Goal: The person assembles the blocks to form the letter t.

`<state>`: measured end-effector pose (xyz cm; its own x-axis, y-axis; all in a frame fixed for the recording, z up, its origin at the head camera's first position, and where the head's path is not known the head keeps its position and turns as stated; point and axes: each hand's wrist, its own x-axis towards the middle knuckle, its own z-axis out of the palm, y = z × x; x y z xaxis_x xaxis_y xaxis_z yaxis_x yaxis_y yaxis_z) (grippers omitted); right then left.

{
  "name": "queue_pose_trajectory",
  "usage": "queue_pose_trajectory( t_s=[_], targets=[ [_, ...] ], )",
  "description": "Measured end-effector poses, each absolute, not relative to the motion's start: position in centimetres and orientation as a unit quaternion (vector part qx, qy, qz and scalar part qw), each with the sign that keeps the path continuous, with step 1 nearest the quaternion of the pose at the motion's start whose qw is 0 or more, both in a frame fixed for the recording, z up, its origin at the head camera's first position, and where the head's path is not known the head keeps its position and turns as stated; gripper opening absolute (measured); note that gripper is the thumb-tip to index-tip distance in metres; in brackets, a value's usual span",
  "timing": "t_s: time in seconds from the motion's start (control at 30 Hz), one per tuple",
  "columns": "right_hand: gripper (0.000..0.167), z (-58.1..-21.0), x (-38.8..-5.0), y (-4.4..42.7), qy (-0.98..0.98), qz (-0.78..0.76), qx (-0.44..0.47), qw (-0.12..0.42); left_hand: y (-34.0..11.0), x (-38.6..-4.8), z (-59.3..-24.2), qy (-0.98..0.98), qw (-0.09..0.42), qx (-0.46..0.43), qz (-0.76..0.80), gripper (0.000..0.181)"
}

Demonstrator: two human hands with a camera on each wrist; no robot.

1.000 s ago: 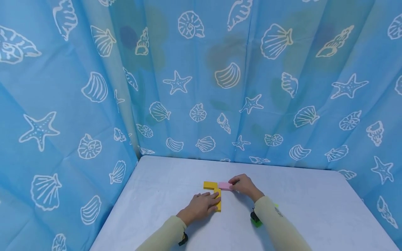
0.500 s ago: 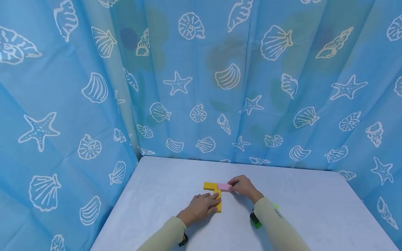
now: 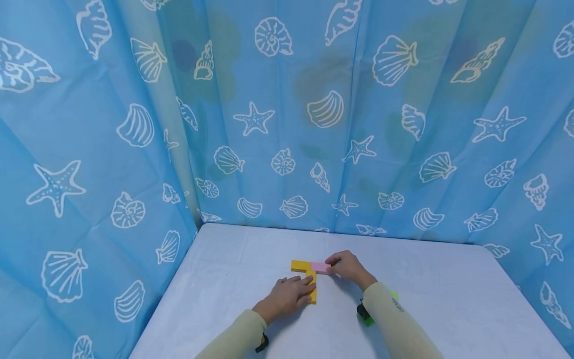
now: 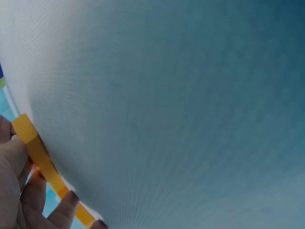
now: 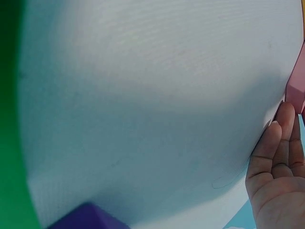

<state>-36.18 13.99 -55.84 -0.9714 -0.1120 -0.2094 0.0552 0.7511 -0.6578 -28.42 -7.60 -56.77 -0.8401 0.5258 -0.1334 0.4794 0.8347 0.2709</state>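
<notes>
In the head view, a yellow block (image 3: 300,266) lies crosswise, end to end with a pink block (image 3: 319,268). A second yellow block (image 3: 312,299) runs toward the viewer from where they meet, making a T shape. My left hand (image 3: 285,298) rests on this second block with fingers laid across its top; the left wrist view shows fingers along the yellow block (image 4: 45,164). My right hand (image 3: 349,266) pinches the right end of the pink block. Its fingers reach the pink block (image 5: 296,86) in the right wrist view, where the thumb is hidden.
A green block (image 3: 368,321) and a lime piece (image 3: 394,295) show partly beneath the right sleeve (image 3: 394,314). Close to the right wrist camera are a green surface (image 5: 12,119) and a purple block (image 5: 90,219). A blue shell-patterned curtain (image 3: 287,124) stands behind the white table (image 3: 242,249).
The pink block has slid slightly left with my right hand, closing the small gap to the crosswise yellow block. My left hand has stayed in place.
</notes>
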Motion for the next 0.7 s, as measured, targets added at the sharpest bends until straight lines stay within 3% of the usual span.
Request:
queue_pose_trajectory(
  t_s=[0.7],
  targets=[
    [0.027,-56.1,-36.47,14.1,0.924,-0.36,-0.019,0.125,-7.66,-28.54,-56.82,0.953,0.102,0.261,0.118,0.049]
  ],
)
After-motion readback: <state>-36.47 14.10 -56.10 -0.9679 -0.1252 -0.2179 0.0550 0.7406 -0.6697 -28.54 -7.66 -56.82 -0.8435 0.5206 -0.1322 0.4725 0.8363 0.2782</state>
